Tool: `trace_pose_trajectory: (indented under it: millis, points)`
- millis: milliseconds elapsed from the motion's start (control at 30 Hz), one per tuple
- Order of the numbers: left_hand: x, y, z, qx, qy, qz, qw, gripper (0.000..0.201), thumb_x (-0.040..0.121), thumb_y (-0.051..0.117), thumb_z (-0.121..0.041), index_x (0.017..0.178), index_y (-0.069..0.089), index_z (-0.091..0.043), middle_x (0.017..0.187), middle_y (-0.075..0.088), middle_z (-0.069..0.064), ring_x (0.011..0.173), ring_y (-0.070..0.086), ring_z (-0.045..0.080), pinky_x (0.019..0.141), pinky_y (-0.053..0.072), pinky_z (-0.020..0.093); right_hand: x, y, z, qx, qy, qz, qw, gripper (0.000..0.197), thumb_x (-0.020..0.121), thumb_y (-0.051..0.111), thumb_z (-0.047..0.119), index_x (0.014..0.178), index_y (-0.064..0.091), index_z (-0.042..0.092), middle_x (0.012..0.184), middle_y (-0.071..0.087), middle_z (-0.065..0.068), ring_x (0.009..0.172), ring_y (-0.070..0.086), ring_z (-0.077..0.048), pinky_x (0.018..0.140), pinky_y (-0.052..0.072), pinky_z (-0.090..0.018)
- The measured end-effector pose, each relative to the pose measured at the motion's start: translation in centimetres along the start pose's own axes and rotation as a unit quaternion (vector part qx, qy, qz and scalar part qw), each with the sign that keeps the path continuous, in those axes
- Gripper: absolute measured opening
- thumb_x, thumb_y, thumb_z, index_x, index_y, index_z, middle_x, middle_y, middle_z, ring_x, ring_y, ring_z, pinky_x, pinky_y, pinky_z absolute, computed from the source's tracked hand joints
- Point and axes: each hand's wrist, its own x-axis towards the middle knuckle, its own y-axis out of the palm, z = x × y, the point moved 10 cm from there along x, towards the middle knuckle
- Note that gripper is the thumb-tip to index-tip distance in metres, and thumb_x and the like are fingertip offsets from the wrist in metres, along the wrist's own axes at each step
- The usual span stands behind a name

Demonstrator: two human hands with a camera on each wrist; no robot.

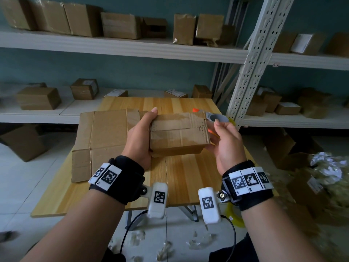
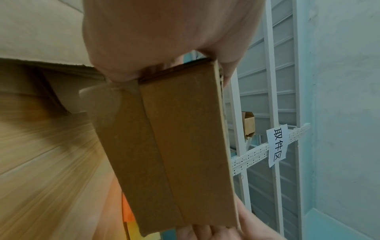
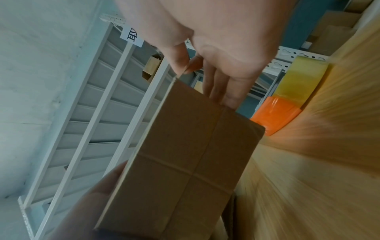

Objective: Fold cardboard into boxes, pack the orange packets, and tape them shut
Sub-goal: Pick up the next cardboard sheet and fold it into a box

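- Holding position: the closed box (image 1: 179, 134) was raised above the table (image 1: 188, 178), between the left hand (image 1: 140, 138) and the right hand (image 1: 225, 143).
- Progress, as judged: the box was folded up, its top flaps were down, and clear tape ran along the centre seam. One box therefore appeared close to finished.
- Contents: nothing inside the box could be seen, so packing could not be confirmed.
- Remaining work, as judged: a flat cardboard sheet (image 1: 102, 140) lay unfolded on the table behind the box, so at least one more box was left to make.
- Tools: the tape dispenser (image 3: 287, 97), with orange body and yellowish roll, sat on the table just beyond the right hand.
- Left grip: clamped on the left end of the box, thumb along the top edge and fingers wrapped under the far side.
- Right grip: fingers straight and loose against the right end and underside of the box, supporting it and not clamped round it. The thumb stood clear above the corner.
- Both wrists were level, palms facing each other across the box.
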Motion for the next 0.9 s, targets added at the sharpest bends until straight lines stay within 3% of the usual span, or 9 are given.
trace_pose_trajectory:
  millis: [200,300,467,600,700,900]
  points:
    - [0.3,-0.1,0.1,-0.013,0.007,-0.004,1.0,0.063,0.086,0.077,-0.059,0.129,0.066,-0.014,0.132,0.07,0.024,0.115,0.072,0.043,0.078,0.062,0.048,0.0,-0.1,0.0,0.017,0.001,-0.01,1.0,0.011,0.109,0.053,0.017,0.103,0.061,0.014,0.091,0.08,-0.001,0.092,0.078,-0.022,0.08,0.062,-0.046]
    - [0.4,-0.2,0.3,-0.023,0.004,-0.006,1.0,0.07,0.088,0.075,-0.057,0.139,0.063,-0.011,0.133,0.07,0.023,0.107,0.075,0.038,0.073,0.061,0.045,0.0,-0.2,0.1,0.017,-0.002,-0.014,1.0,0.009,0.109,0.054,0.016,0.102,0.06,0.014,0.095,0.08,-0.003,0.092,0.077,-0.022,0.081,0.061,-0.046]
    - [0.4,-0.2,0.4,-0.031,-0.003,-0.007,0.999,0.071,0.087,0.075,-0.057,0.14,0.063,-0.012,0.134,0.07,0.022,0.101,0.075,0.036,0.072,0.061,0.044,-0.1,-0.1,0.1,0.033,0.0,-0.014,0.999,0.009,0.107,0.055,0.013,0.1,0.061,0.012,0.093,0.08,-0.002,0.087,0.078,-0.02,0.076,0.063,-0.041]
    - [0.5,-0.5,0.5,-0.029,-0.004,-0.018,0.999,0.069,0.086,0.074,-0.06,0.138,0.065,-0.014,0.131,0.072,0.02,0.107,0.076,0.038,0.075,0.062,0.046,0.0,0.2,-0.2,0.053,0.016,-0.003,0.998,0.009,0.106,0.057,0.011,0.101,0.064,0.011,0.094,0.081,-0.006,0.094,0.079,-0.024,0.083,0.063,-0.045]
    - [0.4,-0.6,0.4,-0.032,-0.009,-0.014,0.999,0.069,0.088,0.073,-0.06,0.139,0.064,-0.014,0.121,0.076,0.016,0.101,0.076,0.035,0.072,0.063,0.045,0.1,0.5,-0.3,0.072,0.03,0.015,0.997,0.01,0.106,0.058,0.01,0.105,0.067,0.009,0.098,0.081,-0.009,0.096,0.078,-0.025,0.083,0.064,-0.044]
    - [0.3,-0.4,0.3,-0.034,-0.015,0.001,0.999,0.068,0.09,0.071,-0.059,0.14,0.062,-0.014,0.115,0.076,0.014,0.095,0.077,0.033,0.069,0.062,0.043,0.3,0.7,-0.8,0.103,0.05,0.018,0.993,0.013,0.103,0.062,0.01,0.112,0.07,0.006,0.102,0.08,-0.012,0.092,0.079,-0.024,0.067,0.062,-0.034]
